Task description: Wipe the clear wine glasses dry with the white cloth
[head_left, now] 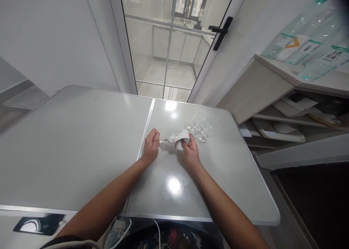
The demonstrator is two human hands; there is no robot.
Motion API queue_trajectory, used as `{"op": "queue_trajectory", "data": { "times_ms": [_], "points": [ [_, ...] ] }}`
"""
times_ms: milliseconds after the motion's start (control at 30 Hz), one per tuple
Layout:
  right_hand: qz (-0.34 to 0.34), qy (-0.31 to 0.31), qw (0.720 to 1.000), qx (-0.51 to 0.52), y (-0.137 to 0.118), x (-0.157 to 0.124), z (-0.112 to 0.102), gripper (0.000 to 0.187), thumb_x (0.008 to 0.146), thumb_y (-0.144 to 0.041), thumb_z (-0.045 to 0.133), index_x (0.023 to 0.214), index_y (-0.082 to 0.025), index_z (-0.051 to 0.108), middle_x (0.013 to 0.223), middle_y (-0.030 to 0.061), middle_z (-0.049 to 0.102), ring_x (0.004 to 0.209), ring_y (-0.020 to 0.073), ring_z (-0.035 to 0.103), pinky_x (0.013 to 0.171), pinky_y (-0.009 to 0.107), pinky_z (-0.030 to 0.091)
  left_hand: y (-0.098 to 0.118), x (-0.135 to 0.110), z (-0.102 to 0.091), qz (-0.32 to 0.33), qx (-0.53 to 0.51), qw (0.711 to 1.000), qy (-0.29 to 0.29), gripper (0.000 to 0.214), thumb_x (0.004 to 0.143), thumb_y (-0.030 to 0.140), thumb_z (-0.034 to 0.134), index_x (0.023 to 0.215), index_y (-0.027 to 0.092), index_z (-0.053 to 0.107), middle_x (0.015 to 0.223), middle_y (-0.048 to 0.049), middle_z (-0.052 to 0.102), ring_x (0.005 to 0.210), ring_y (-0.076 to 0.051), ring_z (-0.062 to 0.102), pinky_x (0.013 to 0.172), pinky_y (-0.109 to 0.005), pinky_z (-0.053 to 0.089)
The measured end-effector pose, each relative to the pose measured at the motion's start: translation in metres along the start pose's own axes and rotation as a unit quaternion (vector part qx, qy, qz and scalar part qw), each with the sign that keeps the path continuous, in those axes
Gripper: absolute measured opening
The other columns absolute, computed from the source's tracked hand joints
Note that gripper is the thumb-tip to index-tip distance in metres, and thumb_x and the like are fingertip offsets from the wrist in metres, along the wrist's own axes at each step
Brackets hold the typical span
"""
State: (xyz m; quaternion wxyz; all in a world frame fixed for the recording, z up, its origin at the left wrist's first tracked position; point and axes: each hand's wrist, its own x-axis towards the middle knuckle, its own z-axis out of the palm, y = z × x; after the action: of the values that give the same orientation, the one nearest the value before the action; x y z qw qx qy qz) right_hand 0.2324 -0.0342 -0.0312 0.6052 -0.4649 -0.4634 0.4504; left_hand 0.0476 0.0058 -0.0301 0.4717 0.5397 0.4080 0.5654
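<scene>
My left hand (151, 144) is closed around one end of a clear, shiny stemmed piece (164, 141), possibly a small glass. The piece points right, and its rounded end meets a white cloth or tissue (182, 135). My right hand (190, 149) pinches that white sheet, which curls up over the fingers. Both hands are just above the table, right of its seam. Just beyond my right hand lies a cluster of several clear stemmed pieces (202, 129) with round ends and thin curved outlines. Their exact shapes are hard to make out.
The pale table (109, 132) has a metal seam and rounded corners. A dark phone (39, 224) lies on a lower surface at left. On the right, a shelf unit (275, 78) carries large clear bottles (311, 41). Behind the table is a glazed door (170, 52).
</scene>
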Motion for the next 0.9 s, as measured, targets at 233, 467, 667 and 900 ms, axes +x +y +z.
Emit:
{"op": "queue_trajectory", "data": {
  "times_ms": [233,467,667,900],
  "points": [
    [-0.137,-0.114,0.965,-0.191,-0.009,-0.01,-0.002,0.044,0.084,-0.018,0.068,0.126,-0.031,0.071,0.106,0.0052,0.076,0.094,0.0259,0.07,0.096,0.047,0.055,-0.005,0.006,-0.004,-0.045,-0.05,0.996,0.051,0.035,0.1,0.041,0.052,0.073,0.021,0.042,0.073,0.0024,0.034,0.054,-0.011,0.029,0.044,-0.022,0.025],
    [0.046,0.037,0.998,0.022,-0.006,-0.004,0.003,0.052,0.086,-0.035,0.078,0.133,-0.026,0.056,0.09,0.0027,0.074,0.074,0.0199,0.069,0.066,0.031,0.056,0.003,-0.001,0.001,0.046,0.07,0.996,-0.023,0.03,0.1,0.038,0.055,0.077,0.021,0.048,0.076,-0.001,0.042,0.066,-0.015,0.04,0.054,-0.026,0.036],
    [-0.197,-0.133,0.937,-0.255,-0.012,-0.005,-0.01,0.048,0.082,-0.015,0.069,0.127,-0.032,0.07,0.096,0.0024,0.077,0.079,0.0225,0.068,0.099,0.05,0.052,-0.006,0.003,-0.001,-0.059,-0.065,0.996,0.023,0.032,0.101,0.041,0.052,0.077,0.021,0.044,0.075,0.0023,0.036,0.055,-0.011,0.032,0.046,-0.022,0.028],
    [-0.086,0.026,0.995,-0.053,-0.013,-0.007,-0.004,0.043,0.09,-0.028,0.074,0.131,-0.027,0.059,0.096,0.0041,0.075,0.083,0.0216,0.072,0.074,0.033,0.057,0.0,0.005,0.002,0.058,0.132,0.986,-0.088,0.027,0.099,0.034,0.058,0.077,0.019,0.058,0.073,0.0006,0.052,0.067,-0.014,0.049,0.064,-0.027,0.042]
  ]
}}
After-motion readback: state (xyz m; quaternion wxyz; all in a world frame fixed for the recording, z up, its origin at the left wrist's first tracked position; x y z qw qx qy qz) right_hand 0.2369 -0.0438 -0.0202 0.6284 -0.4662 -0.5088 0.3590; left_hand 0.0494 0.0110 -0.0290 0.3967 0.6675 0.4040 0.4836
